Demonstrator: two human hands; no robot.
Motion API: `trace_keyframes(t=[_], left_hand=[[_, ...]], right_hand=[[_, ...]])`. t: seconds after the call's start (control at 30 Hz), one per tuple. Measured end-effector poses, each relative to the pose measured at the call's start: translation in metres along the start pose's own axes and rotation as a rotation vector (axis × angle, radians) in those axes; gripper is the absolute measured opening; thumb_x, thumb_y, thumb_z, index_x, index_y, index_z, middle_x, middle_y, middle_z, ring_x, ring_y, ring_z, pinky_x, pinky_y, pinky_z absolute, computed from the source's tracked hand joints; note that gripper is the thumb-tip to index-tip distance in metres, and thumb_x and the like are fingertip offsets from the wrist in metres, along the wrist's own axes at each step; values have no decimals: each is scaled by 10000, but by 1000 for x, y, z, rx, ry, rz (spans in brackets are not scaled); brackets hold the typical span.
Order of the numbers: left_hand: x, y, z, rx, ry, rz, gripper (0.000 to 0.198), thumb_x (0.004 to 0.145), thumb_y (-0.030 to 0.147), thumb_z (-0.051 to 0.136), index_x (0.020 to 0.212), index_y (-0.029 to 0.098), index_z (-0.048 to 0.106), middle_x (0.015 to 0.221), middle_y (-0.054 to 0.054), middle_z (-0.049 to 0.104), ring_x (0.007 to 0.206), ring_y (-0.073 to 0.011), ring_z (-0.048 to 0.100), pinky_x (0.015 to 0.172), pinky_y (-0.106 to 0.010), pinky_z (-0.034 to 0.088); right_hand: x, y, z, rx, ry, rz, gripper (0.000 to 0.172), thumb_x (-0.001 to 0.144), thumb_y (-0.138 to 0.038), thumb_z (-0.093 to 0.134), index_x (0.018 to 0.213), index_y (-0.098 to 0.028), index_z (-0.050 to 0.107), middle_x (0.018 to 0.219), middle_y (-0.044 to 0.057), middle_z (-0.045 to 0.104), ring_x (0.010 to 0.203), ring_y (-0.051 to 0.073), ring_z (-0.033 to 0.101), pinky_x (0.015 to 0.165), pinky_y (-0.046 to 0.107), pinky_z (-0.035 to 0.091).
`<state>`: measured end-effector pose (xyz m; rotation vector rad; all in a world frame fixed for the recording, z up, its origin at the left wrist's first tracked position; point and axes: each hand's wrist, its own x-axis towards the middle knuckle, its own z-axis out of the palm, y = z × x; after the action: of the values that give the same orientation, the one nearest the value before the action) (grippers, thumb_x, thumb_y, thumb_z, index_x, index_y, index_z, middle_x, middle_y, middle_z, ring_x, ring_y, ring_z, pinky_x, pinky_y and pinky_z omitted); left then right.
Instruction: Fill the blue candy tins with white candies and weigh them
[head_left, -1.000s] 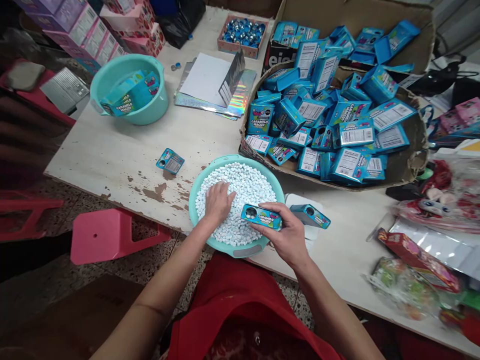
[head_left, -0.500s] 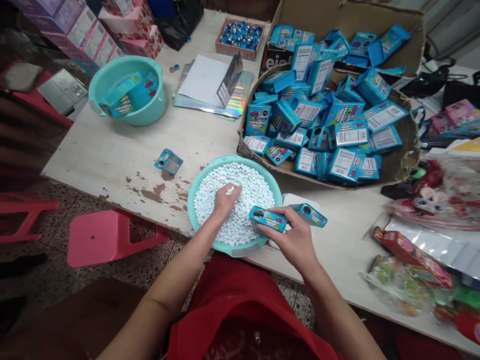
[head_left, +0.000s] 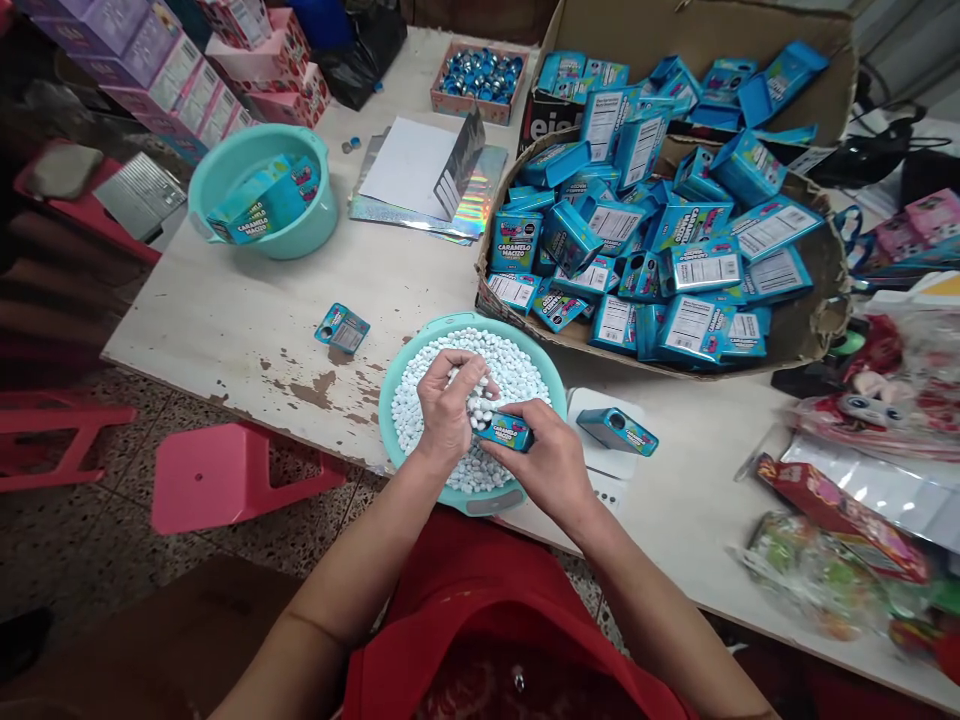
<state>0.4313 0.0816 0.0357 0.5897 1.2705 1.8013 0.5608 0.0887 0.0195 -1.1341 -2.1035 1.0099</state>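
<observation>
Since everything happens at the near edge of the table, I'd stay square to it. Cardboard box, full of blue tins, sits just behind and to the right. Teal basin is directly under my 2 hands: best work above it, so strays drop back into the heap. White scale, right of the basin, carries 1 spare tin; mind the right wrist doesn't nudge it. Left hand: cupped, fingers curled together round a small load. Right hand: clamped on 1 held tin, thumb and fingers on opposite sides, over the basin. Grip looks good; keep its far end against the left palm, little tilt. White candies fill the basin, and a few bunch at the tin's left end; can't tell if any are going in. Step looks like feeding them through the top, so trickle, thumb as gate; dumping might jam. Hole itself: hidden behind candies and fingers.
</observation>
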Motion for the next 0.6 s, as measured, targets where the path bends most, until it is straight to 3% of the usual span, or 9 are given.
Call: trace_keyframes(t=[0.13,0.33,0.47,0.6], left_hand=[[4,0,2,15,-10,1,195,753,319,668,749,185,527,660,37,527,499,-80,543,484,-218,449],[8,-6,3,68,-31,16,214,747,325,692,796,194,531,588,60,499,443,-77,514,471,-221,432],[9,-7,4,94,10,49,228,736,323,698,815,195,525,688,50,537,476,-69,542,513,-230,457],[8,-4,5,89,36,58,209,737,308,689,807,186,535,779,24,584,535,-84,589,538,-242,472]], right_hand=[[3,0,-1,8,49,-10,265,762,-348,707,977,-229,607,927,65,651,895,249,616,767,375,482],[6,3,4,-13,-34,1,271,734,-296,726,969,-219,616,934,68,658,900,258,620,773,385,481],[7,2,4,5,34,19,256,742,-296,714,969,-231,616,939,61,656,910,254,614,785,383,474],[8,0,6,28,22,15,248,739,-292,715,960,-235,618,934,55,657,902,252,615,783,382,471]])
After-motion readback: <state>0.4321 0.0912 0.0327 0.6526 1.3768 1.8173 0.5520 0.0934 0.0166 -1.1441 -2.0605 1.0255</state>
